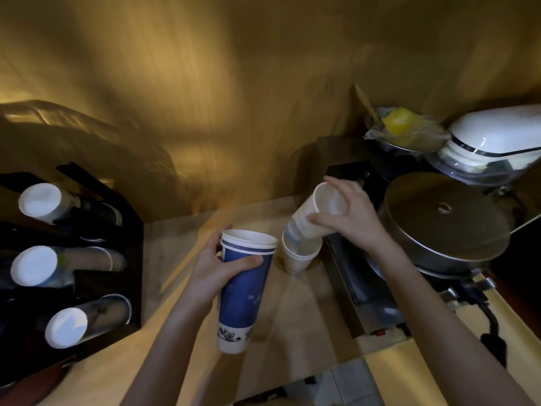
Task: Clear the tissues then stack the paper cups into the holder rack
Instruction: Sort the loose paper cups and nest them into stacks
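My left hand (218,266) grips the blue cups (244,288); my right hand (347,213) clasps white cups (314,213), tilted over another white stack (298,254). I'm mid-stacking; next, I'd nest them squarely for the rack (87,259).

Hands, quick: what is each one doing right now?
Left hand: closed around the tall blue paper cup stack, held off the counter.
Right hand: closed on tilted white paper cups, above the short white cup stack.

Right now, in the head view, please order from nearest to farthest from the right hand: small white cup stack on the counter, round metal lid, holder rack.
1. Small white cup stack, just below the right hand.
2. Round metal lid, to its right.
3. Holder rack, far left.
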